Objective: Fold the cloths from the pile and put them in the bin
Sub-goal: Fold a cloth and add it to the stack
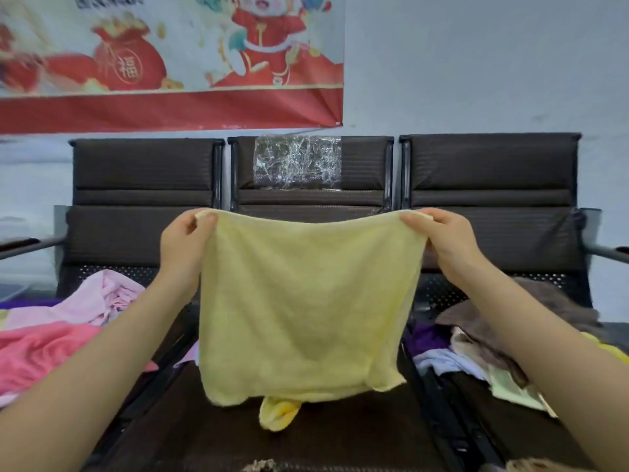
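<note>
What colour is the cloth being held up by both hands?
Pale yellow, plain with no pattern; the cloth shows best in the head view.

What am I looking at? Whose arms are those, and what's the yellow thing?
There is just one picture, taken by a camera worn on a person's head, so you see their own arms reaching forward. The left hand and the right hand each pinch a top corner of a yellow cloth, holding it up spread out, ready to fold. Behind it stands a row of dark chairs. Pink cloths lie on the left seat, and a jumble of brown, purple and white cloths lies on the right seat.
</note>
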The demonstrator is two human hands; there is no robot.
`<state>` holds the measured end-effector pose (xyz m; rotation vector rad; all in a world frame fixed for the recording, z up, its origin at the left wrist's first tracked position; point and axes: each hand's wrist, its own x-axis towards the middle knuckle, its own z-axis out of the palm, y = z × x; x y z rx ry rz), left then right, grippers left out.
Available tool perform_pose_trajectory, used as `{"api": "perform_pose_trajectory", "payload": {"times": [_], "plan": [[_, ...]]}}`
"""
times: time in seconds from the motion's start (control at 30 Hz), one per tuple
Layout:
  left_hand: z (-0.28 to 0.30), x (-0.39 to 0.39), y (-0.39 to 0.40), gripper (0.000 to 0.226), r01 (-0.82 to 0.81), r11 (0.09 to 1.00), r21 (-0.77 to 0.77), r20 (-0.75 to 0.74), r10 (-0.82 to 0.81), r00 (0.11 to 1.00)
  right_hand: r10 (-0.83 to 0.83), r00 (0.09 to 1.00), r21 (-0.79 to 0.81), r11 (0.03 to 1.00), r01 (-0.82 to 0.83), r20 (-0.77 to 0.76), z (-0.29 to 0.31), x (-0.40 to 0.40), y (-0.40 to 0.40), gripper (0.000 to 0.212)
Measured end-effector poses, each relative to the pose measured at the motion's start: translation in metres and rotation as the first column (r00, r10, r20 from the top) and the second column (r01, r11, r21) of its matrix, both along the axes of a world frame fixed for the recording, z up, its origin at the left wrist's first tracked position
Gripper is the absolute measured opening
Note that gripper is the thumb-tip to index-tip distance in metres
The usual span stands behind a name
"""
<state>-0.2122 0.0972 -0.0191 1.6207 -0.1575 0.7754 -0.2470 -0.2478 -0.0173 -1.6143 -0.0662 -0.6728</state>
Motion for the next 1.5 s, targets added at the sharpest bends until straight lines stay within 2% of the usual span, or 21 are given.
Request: {"api": "perform_pose_trajectory", "payload": {"times": [0.1,0.27,0.4,0.43,0.53,0.6,0.67,0.73,0.83,0.97,1.13,1.2,1.27,1.33,1.37,1.4,1.5], "plan": [[0.028,-0.017,-0.004,0.015,0.020,0.999,-0.035,0.051,-0.019,0.999,0.057,0.997,0.072,0.996,-0.060,0.046,0.027,-0.023,0.002,0.008],[0.069,-0.038,0.005,0.013,0.082,0.988,-0.133,0.115,-0.067,0.991,0.220,0.974,0.260,0.939,-0.227,0.059,0.066,-0.058,0.008,0.020],[0.079,-0.040,0.009,0.010,0.205,0.929,-0.308,0.061,-0.196,0.979,0.311,0.950,0.363,0.884,-0.295,0.013,0.073,-0.062,0.011,0.024],[0.075,-0.036,0.009,0.008,0.215,0.928,-0.306,0.032,-0.216,0.976,0.310,0.950,0.372,0.885,-0.279,-0.025,0.069,-0.057,0.011,0.025],[0.044,-0.016,0.012,0.014,0.138,0.982,-0.131,-0.121,-0.154,0.981,0.209,0.959,0.277,0.949,-0.152,-0.189,0.039,-0.034,0.007,0.024],[0.011,0.003,0.019,0.013,0.108,0.988,0.110,-0.223,-0.081,0.971,0.047,0.945,0.046,0.998,-0.034,-0.323,0.006,-0.018,-0.001,0.021],[-0.022,0.020,0.027,0.011,0.125,0.924,0.363,-0.297,-0.012,0.955,-0.076,0.896,-0.212,0.977,-0.021,-0.438,-0.026,-0.008,-0.006,0.013],[-0.050,0.033,0.031,0.010,0.120,0.871,0.476,-0.338,0.056,0.939,-0.074,0.842,-0.240,0.968,-0.067,-0.535,-0.057,0.003,-0.005,0.011],[-0.082,0.052,0.026,0.013,0.081,0.910,0.407,-0.408,0.102,0.907,-0.063,0.791,-0.170,0.984,-0.052,-0.608,-0.092,0.025,0.002,0.010],[-0.110,0.082,0.021,0.019,0.046,0.977,0.207,-0.503,0.066,0.862,-0.034,0.822,-0.034,0.999,0.017,-0.568,-0.119,0.058,0.010,0.008],[-0.131,0.111,0.014,0.020,-0.019,0.986,0.164,-0.493,0.099,0.865,-0.102,0.835,0.090,0.980,0.178,-0.541,-0.146,0.101,0.018,0.020],[-0.146,0.121,0.012,0.026,-0.005,0.983,0.182,-0.535,0.103,0.839,-0.033,0.833,0.105,0.989,0.108,-0.552,-0.161,0.107,0.027,0.033],[-0.158,0.127,0.008,0.034,0.094,0.976,0.194,-0.602,0.043,0.797,0.005,0.806,0.006,1.000,-0.002,-0.592,-0.173,0.109,0.031,0.049],[-0.167,0.125,0.001,0.045,0.176,0.937,0.300,-0.631,0.056,0.774,-0.066,0.791,-0.145,0.989,-0.029,-0.608,-0.174,0.106,0.031,0.050],[-0.172,0.119,-0.005,0.047,0.200,0.887,0.417,-0.603,0.105,0.790,-0.059,0.789,-0.125,0.992,-0.023,-0.611,-0.174,0.101,0.032,0.045],[-0.172,0.114,-0.011,0.046,0.202,0.829,0.522,-0.544,0.141,0.827,-0.043,0.790,-0.068,0.998,0.002,-0.611,-0.172,0.098,0.031,0.040],[-0.172,0.086,-0.030,0.040,0.249,0.685,0.685,-0.403,0.072,0.912,-0.091,0.757,-0.199,0.979,-0.053,-0.647,-0.163,0.074,0.035,0.025]]}}
